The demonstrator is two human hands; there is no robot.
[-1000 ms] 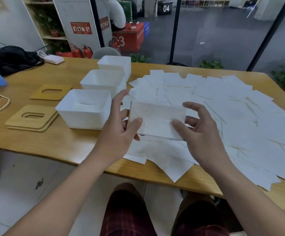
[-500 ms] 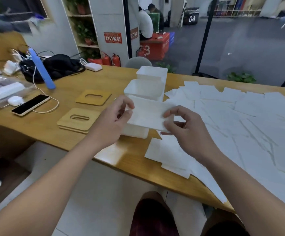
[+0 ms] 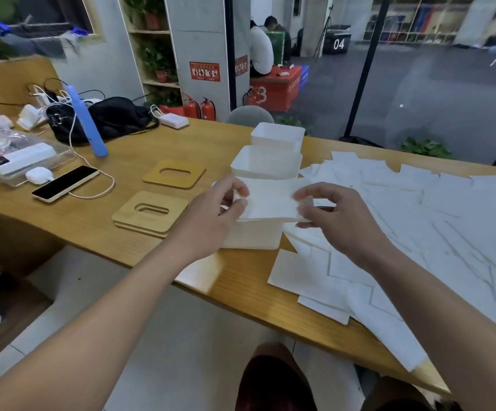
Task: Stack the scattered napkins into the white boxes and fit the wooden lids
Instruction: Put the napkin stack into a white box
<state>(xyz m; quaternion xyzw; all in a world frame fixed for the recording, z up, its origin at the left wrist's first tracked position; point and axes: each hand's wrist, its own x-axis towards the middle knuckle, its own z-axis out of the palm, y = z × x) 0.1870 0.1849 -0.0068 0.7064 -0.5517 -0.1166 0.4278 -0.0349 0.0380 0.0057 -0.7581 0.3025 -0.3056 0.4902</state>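
I am pinching one napkin [image 3: 270, 201] in both hands, left hand [image 3: 211, 215] and right hand [image 3: 334, 215], over the nearest white box [image 3: 252, 238]; most napkins [image 3: 418, 221] are lying scattered on the bench [image 3: 128, 161], wooden lids [image 3: 150, 210] unfitted.

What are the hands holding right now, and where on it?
Both hold one napkin over the nearest white box. The left hand pinches its left edge, the right hand its right edge.

Lids [image 3: 151, 211] lie left of boxes [image 3: 266, 162], napkins [image 3: 418, 221] right.
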